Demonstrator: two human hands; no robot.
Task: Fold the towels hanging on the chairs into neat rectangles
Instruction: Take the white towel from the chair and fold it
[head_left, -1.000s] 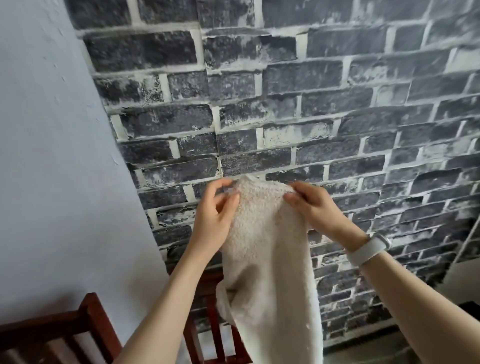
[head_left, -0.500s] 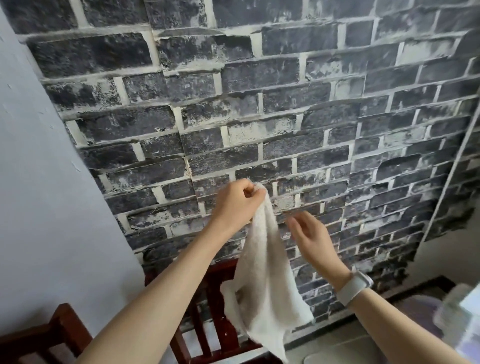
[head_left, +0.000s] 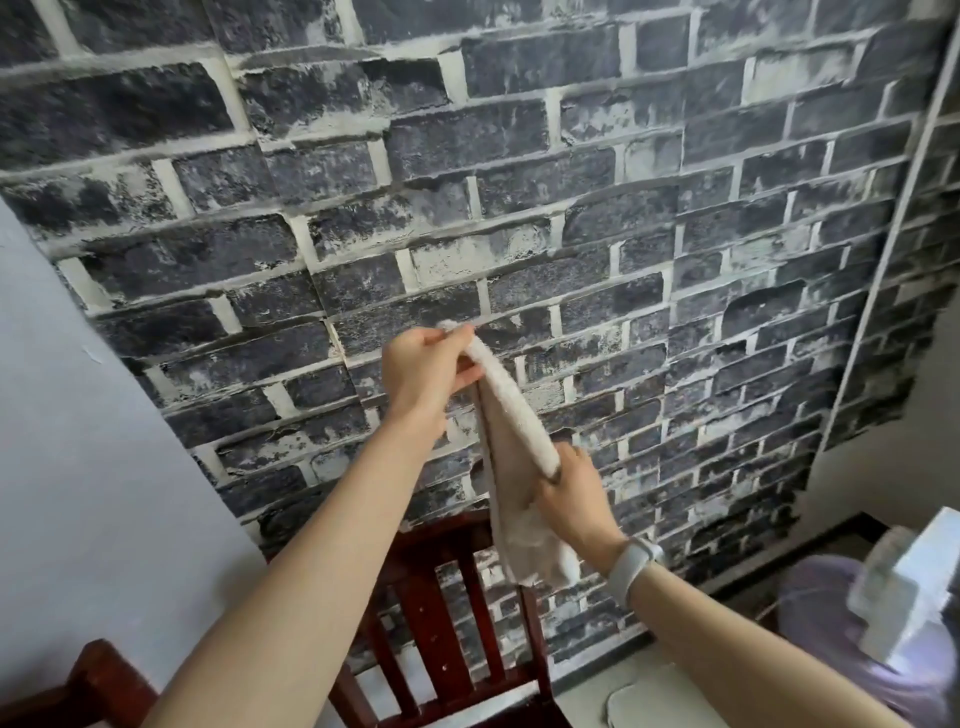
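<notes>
- Step in hand, as judged: mid-fold in the air. The towel (head_left: 511, 457) is already doubled lengthwise and held up in front of the brick-patterned wall (head_left: 519, 156), not resting on any surface.
- Left hand (head_left: 423, 371): fingers curled round the top end of the towel, pinching it; this is the high point of the cloth.
- Right hand (head_left: 569, 493): lower than the left hand and to its right, fingers and thumb closed on the towel's thick rolled edge partway down. A pale wristband (head_left: 631, 569) sits on that wrist.
- Cloth between the two hands runs as a taut diagonal; the rest hangs slack below the right hand, tail just above the back of a dark red wooden chair (head_left: 441, 597).
- Lower corners not visibly aligned; the tail looks ragged.
- Next move, as judged: find the bottom end and bring it up level with the left hand's grip, edges matched, to halve the length.
- Risk: hanging layers may slip apart unless the pinch catches both.
</notes>
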